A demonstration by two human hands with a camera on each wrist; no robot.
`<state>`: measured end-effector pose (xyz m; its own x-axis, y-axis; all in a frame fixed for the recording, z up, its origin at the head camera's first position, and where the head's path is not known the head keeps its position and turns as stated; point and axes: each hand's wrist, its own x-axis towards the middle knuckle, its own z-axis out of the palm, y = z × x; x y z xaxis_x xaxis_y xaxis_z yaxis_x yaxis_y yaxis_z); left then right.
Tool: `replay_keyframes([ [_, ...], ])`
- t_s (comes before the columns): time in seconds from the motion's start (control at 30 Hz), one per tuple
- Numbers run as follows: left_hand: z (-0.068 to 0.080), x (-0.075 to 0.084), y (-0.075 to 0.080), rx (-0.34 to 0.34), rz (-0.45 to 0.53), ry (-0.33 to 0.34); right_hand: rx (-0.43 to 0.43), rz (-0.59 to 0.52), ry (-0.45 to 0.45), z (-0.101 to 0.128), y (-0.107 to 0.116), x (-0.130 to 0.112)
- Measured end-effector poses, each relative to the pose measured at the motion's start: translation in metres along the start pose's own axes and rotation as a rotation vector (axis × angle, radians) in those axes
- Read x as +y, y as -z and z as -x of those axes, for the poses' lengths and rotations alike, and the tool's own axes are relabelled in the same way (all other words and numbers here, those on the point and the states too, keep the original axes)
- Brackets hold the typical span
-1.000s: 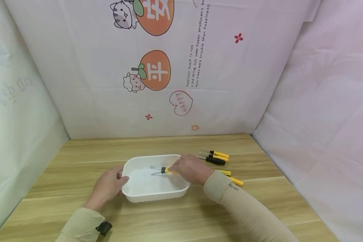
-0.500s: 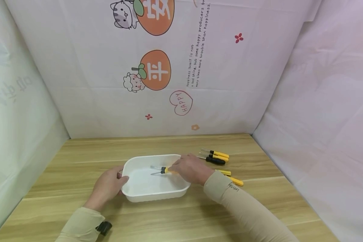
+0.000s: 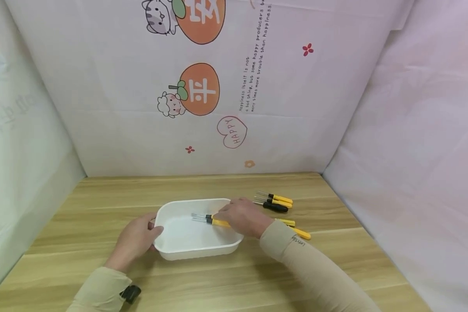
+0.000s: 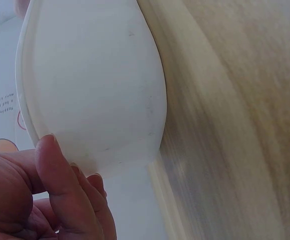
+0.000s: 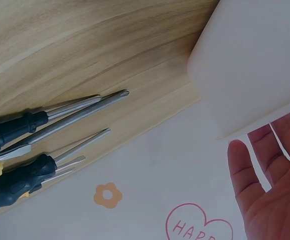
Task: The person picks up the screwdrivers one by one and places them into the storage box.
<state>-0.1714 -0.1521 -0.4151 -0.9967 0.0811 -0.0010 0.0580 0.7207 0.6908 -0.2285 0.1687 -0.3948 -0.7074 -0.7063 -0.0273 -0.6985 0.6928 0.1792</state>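
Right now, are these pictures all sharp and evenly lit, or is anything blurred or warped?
Head view: soft even light, sharp, wooden table edges bowed by the wide lens. Left wrist view: white plastic tray bulges, the wood beside it is smeared. Right wrist view: black-handled screwdrivers crisp, tray wall glaring white.

I see beige sleeves on both arms. The right sleeve (image 3: 296,260) carries small dark lettering; a black strap (image 3: 130,293) circles the left wrist.
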Motion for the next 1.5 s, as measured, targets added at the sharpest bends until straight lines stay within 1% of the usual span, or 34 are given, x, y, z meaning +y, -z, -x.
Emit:
replay_keyframes([
  [0.2, 0.0, 0.002, 0.0, 0.001, 0.015, 0.008, 0.018, 0.01, -0.021, 0.002, -0.003, 0.003],
  [0.3, 0.001, 0.001, -0.001, 0.003, 0.007, 0.02, 0.041, 0.026, -0.012, 0.003, -0.004, 0.004],
  [0.5, 0.001, 0.0, -0.001, 0.018, 0.005, 0.015, 0.093, 0.071, 0.006, 0.003, -0.001, 0.006],
  [0.8, 0.003, 0.003, 0.001, 0.026, 0.002, 0.014, 0.116, 0.003, -0.058, 0.008, 0.003, 0.012],
  [0.9, 0.003, 0.004, 0.001, 0.023, 0.006, 0.012, 0.123, -0.007, -0.07, 0.01, 0.005, 0.015],
  [1.13, 0.005, 0.004, 0.0, 0.027, 0.001, 0.01, 0.128, -0.008, -0.134, 0.014, 0.005, 0.025],
  [1.5, 0.005, 0.004, 0.0, 0.031, 0.003, 0.004, 0.187, -0.032, -0.174, 0.017, 0.004, 0.035],
])
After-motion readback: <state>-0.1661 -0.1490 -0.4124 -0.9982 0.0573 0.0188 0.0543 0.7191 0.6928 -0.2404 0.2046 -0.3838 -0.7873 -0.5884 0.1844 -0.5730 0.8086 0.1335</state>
